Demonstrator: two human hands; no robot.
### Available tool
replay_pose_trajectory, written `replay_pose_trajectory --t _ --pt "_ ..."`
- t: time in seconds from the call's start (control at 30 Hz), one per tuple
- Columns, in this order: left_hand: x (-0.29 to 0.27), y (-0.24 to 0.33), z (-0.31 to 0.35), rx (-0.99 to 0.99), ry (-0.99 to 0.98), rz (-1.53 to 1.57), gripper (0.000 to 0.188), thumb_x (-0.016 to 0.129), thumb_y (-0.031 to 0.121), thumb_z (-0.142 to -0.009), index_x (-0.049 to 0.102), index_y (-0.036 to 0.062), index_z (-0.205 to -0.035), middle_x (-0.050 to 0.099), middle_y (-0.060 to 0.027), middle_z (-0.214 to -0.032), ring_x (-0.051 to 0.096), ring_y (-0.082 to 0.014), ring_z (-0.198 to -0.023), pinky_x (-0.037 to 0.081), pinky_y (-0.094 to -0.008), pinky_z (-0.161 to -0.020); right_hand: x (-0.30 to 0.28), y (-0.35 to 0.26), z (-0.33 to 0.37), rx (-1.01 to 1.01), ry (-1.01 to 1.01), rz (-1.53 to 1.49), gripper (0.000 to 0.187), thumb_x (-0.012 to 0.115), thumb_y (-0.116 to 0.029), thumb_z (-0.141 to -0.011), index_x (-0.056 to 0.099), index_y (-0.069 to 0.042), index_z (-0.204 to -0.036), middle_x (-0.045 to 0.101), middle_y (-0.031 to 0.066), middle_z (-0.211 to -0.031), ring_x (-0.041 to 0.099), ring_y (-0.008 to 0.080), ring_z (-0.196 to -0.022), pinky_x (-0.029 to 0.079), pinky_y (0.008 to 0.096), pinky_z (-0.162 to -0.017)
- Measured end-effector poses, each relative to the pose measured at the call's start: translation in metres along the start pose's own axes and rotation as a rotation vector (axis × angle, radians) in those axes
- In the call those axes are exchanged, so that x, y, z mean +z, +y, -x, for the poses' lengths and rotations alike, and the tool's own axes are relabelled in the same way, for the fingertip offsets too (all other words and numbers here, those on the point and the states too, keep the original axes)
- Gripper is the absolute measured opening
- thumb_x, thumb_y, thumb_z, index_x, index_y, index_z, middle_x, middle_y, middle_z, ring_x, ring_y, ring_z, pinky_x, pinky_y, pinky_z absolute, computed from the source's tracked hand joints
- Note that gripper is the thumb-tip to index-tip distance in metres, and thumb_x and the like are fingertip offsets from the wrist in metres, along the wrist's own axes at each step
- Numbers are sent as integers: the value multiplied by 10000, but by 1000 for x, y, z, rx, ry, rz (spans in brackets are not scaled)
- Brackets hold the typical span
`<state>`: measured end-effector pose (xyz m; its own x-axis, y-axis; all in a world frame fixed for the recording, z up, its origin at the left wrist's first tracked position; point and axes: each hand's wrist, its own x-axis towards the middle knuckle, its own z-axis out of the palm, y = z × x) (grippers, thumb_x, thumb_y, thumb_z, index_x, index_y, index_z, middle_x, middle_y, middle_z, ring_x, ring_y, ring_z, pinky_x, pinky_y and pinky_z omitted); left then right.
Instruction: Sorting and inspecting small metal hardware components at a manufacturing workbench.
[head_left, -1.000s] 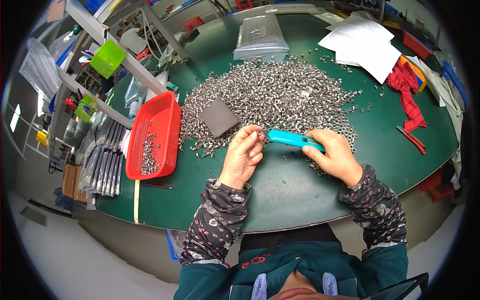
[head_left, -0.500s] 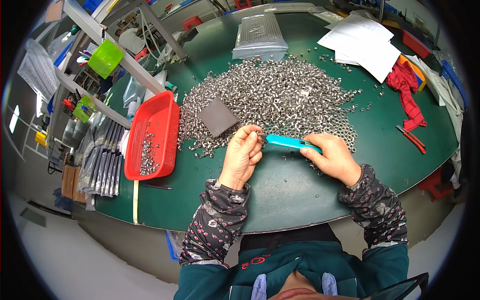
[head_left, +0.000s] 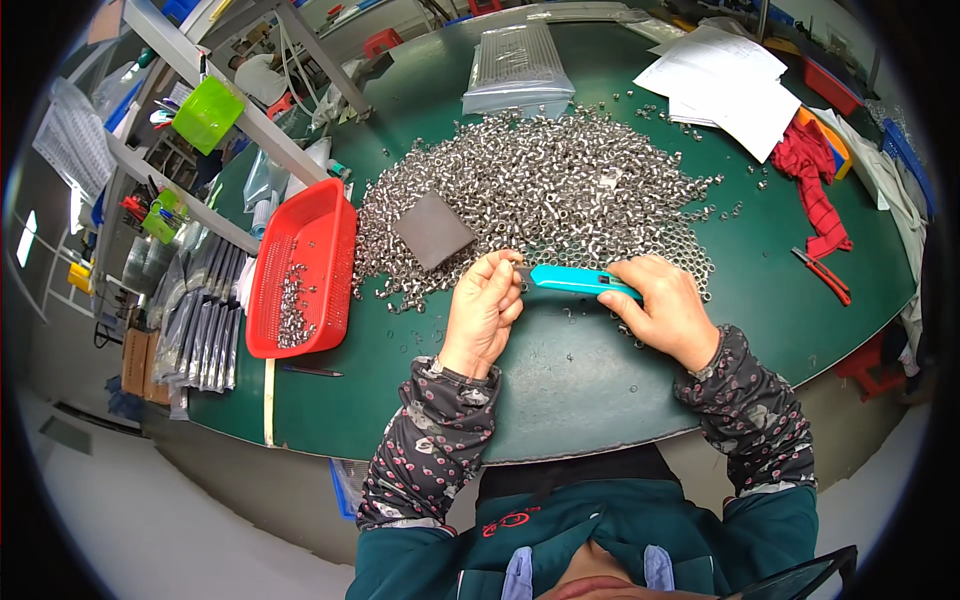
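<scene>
My right hand (head_left: 663, 308) grips a turquoise utility knife (head_left: 580, 281) by its rear end, its blade end pointing left. The tip meets the pinched fingertips of my left hand (head_left: 484, 308); those fingers are closed on a small metal ring, mostly hidden by them. Just beyond both hands spreads a big heap of small shiny metal rings (head_left: 530, 180), with flat-lying ones along its near right side. A dark grey square block (head_left: 433, 231) lies on the heap's left side, close to my left hand.
A red plastic basket (head_left: 340, 290) with some metal pieces stands left on the green table (head_left: 400, 400). A pen (head_left: 312, 371) lies beside it. Red-handled pliers (head_left: 826, 280), red cloth (head_left: 806, 165) and papers (head_left: 720, 85) lie right. Bagged rods (head_left: 520, 65) lie at the back.
The knife's body has turned slightly between my hands, showing more of its dark slider. Both hands stay nearly in place. The whole view has shifted very slightly.
</scene>
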<state>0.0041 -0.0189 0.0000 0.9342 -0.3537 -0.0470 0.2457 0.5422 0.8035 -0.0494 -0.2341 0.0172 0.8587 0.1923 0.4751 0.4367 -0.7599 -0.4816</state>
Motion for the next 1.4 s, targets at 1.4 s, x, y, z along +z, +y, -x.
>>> replay_pose_trajectory --t 1.4 --pt "0 2 0 54 52 -262 134 519 208 -874 542 78 -849 476 30 -668 311 1 -473 218 -141 -393 -4 -1 -3 -173 112 153 269 659 -180 -668 573 -39 -879 494 80 -686 491 249 -640 407 349 -538"
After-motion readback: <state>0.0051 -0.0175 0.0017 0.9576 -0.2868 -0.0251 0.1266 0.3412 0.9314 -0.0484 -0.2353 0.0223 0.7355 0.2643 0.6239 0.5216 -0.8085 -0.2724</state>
